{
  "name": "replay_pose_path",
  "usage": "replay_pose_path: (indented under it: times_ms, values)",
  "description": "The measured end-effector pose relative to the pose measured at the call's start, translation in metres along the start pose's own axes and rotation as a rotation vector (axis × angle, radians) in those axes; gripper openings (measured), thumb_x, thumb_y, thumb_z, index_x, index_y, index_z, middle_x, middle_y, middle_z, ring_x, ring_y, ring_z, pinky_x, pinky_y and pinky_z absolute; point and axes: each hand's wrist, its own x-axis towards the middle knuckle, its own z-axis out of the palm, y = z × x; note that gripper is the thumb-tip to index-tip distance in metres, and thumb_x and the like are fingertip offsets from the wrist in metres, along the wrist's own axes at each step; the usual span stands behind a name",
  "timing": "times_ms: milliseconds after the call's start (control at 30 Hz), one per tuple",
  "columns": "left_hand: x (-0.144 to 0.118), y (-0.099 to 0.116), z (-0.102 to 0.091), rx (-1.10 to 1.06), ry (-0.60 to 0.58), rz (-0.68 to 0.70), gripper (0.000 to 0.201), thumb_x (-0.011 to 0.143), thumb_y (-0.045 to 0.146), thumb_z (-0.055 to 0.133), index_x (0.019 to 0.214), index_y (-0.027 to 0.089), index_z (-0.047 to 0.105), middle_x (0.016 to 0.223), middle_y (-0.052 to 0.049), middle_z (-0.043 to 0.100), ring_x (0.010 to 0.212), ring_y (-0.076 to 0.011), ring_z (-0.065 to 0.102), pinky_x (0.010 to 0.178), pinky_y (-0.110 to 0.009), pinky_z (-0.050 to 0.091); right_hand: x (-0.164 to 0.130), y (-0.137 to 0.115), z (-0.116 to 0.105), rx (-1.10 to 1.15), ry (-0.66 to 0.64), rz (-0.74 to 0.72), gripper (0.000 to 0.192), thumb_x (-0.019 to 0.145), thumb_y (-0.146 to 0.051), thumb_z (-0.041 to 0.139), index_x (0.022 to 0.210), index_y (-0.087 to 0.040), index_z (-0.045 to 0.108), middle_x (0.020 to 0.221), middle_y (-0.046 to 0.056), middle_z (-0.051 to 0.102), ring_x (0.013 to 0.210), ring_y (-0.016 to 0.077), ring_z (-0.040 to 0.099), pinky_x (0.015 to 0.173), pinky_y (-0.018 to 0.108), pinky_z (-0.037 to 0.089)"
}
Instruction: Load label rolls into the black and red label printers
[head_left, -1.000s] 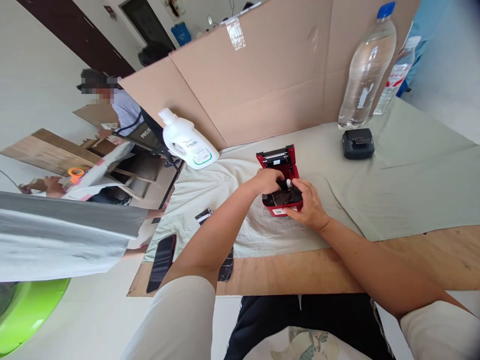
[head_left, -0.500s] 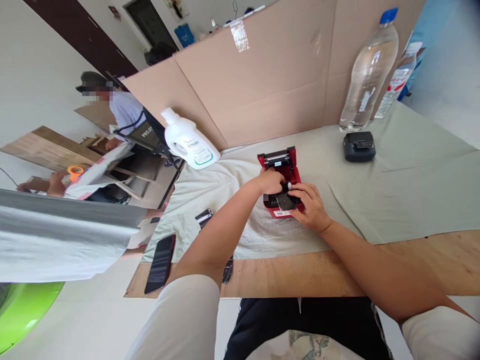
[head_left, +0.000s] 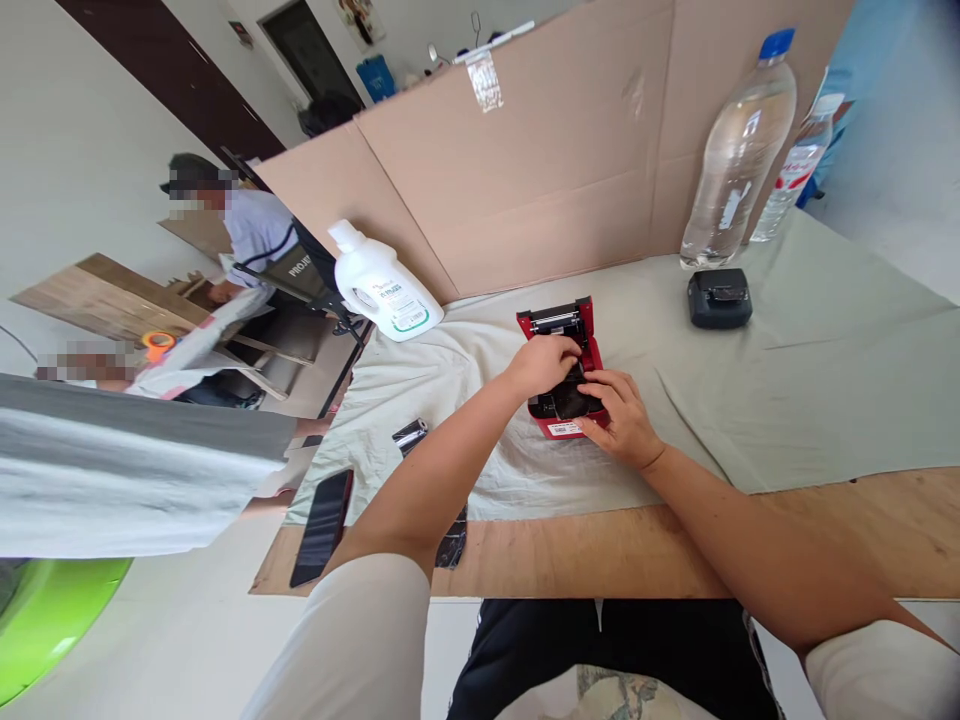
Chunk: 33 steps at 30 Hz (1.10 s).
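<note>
A small red and black label printer (head_left: 564, 429) sits on the cloth with its lid (head_left: 555, 318) raised. My left hand (head_left: 546, 362) reaches in from the left, fingers bent down and closed inside the printer; what they grip is hidden. My right hand (head_left: 621, 412) is at the printer's right side, fingers over a dark ribbon-like film (head_left: 571, 402) and thumb by the front edge, apparently pinching the film. A small shiny black roll (head_left: 410, 436) lies left of the printer, beyond my left forearm.
A phone (head_left: 321, 527) lies at the table's left edge, near a crumpled black piece (head_left: 452, 543). A white jug (head_left: 388, 285) and water bottles (head_left: 739, 160) stand by the cardboard screen (head_left: 540, 170), with a black device (head_left: 719, 298) at the right. Other people (head_left: 255, 225) are at the left.
My left hand has shifted slightly up and right over the printer's inside. The white roll end seen between my hands is now covered, and the dark film lies lower inside.
</note>
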Motion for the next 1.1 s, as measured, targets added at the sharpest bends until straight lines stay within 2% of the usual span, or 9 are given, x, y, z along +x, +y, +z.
replay_pose_path:
  times_ms: [67, 133, 200, 300, 400, 633, 833, 967, 1100]
  values:
    - [-0.005, -0.011, -0.002, -0.116, 0.28, -0.005, 0.029, 0.093, 0.024, 0.044, 0.108, 0.021, 0.07, 0.109, -0.007, 0.073, 0.101, -0.0213, 0.067, 0.094, -0.035, 0.05, 0.0, -0.001, 0.0, -0.016, 0.01, -0.002, 0.035, 0.087, -0.043, 0.061, 0.114, -0.022, 0.063, 0.122, 0.013, 0.061, 0.114, 0.0305, 0.057, 0.099, 0.052, 0.048]
    - [-0.008, -0.024, 0.0, -0.147, 0.534, 0.003, 0.034, 0.097, 0.035, 0.042, 0.118, 0.019, 0.064, 0.118, -0.011, 0.068, 0.113, -0.0238, 0.062, 0.104, -0.04, 0.046, -0.001, -0.001, 0.0, -0.041, 0.042, -0.016, 0.035, 0.086, -0.043, 0.061, 0.113, -0.022, 0.063, 0.123, 0.013, 0.059, 0.115, 0.031, 0.055, 0.1, 0.053, 0.047]
    - [-0.009, -0.035, 0.005, -0.156, 0.636, 0.028, 0.048, 0.098, 0.049, 0.039, 0.129, 0.018, 0.057, 0.133, -0.015, 0.059, 0.128, -0.0272, 0.052, 0.112, -0.046, 0.038, -0.001, -0.002, 0.0, -0.08, 0.076, -0.028, 0.034, 0.085, -0.042, 0.063, 0.111, -0.022, 0.064, 0.126, 0.013, 0.057, 0.118, 0.0317, 0.053, 0.102, 0.053, 0.046]
    - [-0.019, -0.04, 0.017, -0.19, 0.622, 0.047, 0.062, 0.098, 0.059, 0.027, 0.139, 0.017, 0.048, 0.139, -0.018, 0.053, 0.133, -0.0281, 0.046, 0.113, -0.047, 0.036, -0.002, -0.003, 0.0, -0.133, 0.086, -0.015, 0.033, 0.083, -0.044, 0.064, 0.109, -0.023, 0.065, 0.133, 0.013, 0.052, 0.124, 0.0334, 0.048, 0.106, 0.055, 0.043]
    - [-0.043, -0.03, 0.031, -0.205, 0.652, 0.081, 0.063, 0.1, 0.056, 0.02, 0.14, 0.014, 0.046, 0.134, -0.019, 0.055, 0.129, -0.0266, 0.049, 0.111, -0.046, 0.038, -0.002, -0.003, 0.0, -0.159, 0.08, -0.008, 0.034, 0.083, -0.045, 0.064, 0.109, -0.023, 0.064, 0.14, 0.012, 0.048, 0.131, 0.0353, 0.045, 0.108, 0.057, 0.04]
    - [-0.09, -0.014, 0.063, -0.158, 0.672, 0.14, 0.06, 0.1, 0.052, 0.023, 0.143, 0.013, 0.04, 0.137, -0.021, 0.054, 0.135, -0.0281, 0.044, 0.111, -0.048, 0.034, -0.001, -0.004, 0.002, -0.136, 0.115, -0.044, 0.049, 0.086, -0.05, 0.062, 0.124, -0.021, 0.053, 0.139, 0.015, 0.052, 0.136, 0.0342, 0.044, 0.109, 0.057, 0.042]
    - [-0.092, -0.012, 0.09, -0.155, 0.746, 0.029, 0.062, 0.098, 0.057, 0.024, 0.139, 0.014, 0.043, 0.13, -0.021, 0.058, 0.135, -0.0303, 0.046, 0.11, -0.049, 0.032, -0.001, -0.001, 0.003, -0.081, 0.051, -0.003, 0.07, 0.082, -0.053, 0.066, 0.139, -0.02, 0.041, 0.132, 0.016, 0.06, 0.129, 0.0351, 0.052, 0.107, 0.056, 0.043]
    - [-0.088, -0.01, 0.099, -0.185, 0.833, -0.042, 0.063, 0.096, 0.06, 0.026, 0.133, 0.014, 0.048, 0.126, -0.021, 0.061, 0.133, -0.0301, 0.05, 0.109, -0.048, 0.033, 0.0, -0.001, 0.0, -0.095, 0.047, 0.025, 0.069, 0.08, -0.056, 0.068, 0.134, -0.019, 0.047, 0.124, 0.016, 0.064, 0.124, 0.0348, 0.057, 0.104, 0.054, 0.044]
    - [-0.085, -0.012, 0.101, -0.178, 0.837, -0.059, 0.066, 0.094, 0.065, 0.026, 0.125, 0.014, 0.053, 0.122, -0.021, 0.063, 0.129, -0.0307, 0.053, 0.108, -0.049, 0.034, 0.002, -0.001, -0.002, -0.115, 0.047, 0.014, 0.062, 0.079, -0.056, 0.069, 0.126, -0.02, 0.053, 0.114, 0.014, 0.068, 0.117, 0.0345, 0.062, 0.1, 0.053, 0.047]
